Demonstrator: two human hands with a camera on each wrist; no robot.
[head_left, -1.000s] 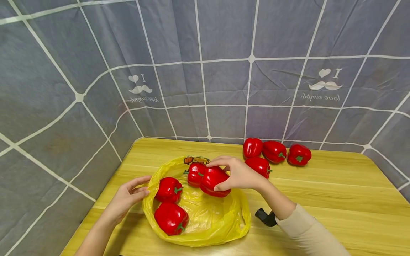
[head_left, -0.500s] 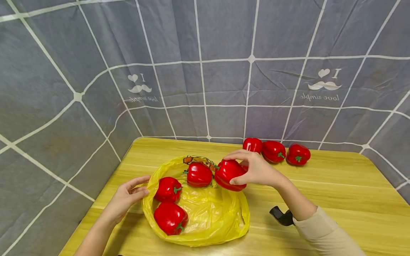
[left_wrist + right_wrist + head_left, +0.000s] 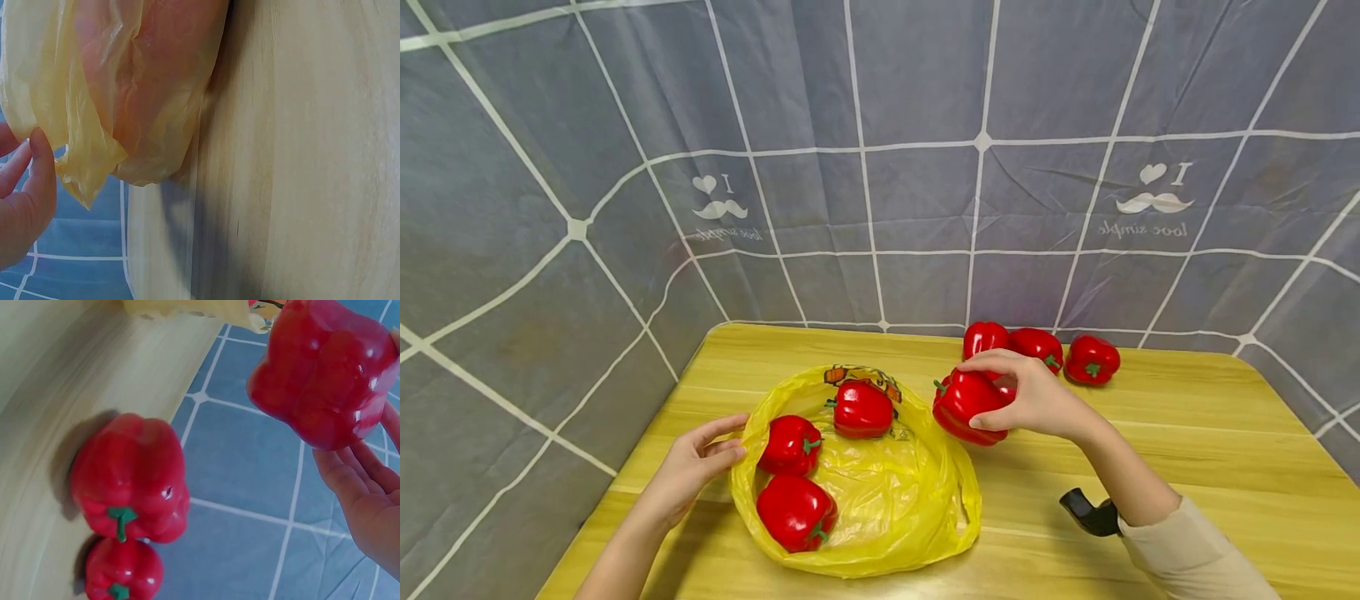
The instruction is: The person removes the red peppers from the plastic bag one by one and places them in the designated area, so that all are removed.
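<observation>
My right hand (image 3: 1045, 400) grips a red bell pepper (image 3: 962, 406) between thumb and fingers, just past the right rim of the yellow plastic bag (image 3: 880, 508). The pepper's underside, in the right wrist view, shows rounded lobes (image 3: 325, 375). At the bag's left rim my left hand (image 3: 692, 467) pinches the plastic; the left wrist view has thumb and fingers at the crumpled bag edge (image 3: 84, 156). Inside the wide-mouthed bag lie three bell peppers: one at the back (image 3: 862, 408), one at the left (image 3: 792, 444), one at the front left (image 3: 797, 511).
Behind my right hand, several more bell peppers sit along the table's back edge, among them a left one (image 3: 985, 338) and a right one (image 3: 1092, 360); the hand partly covers others. A grey checked curtain (image 3: 925, 200) rises behind the wooden table (image 3: 1150, 433).
My right hand has carried its bell pepper rightward, from over the bag's back right to outside the rim, uncovering the back pepper. My left hand has stayed at the bag's left rim.
</observation>
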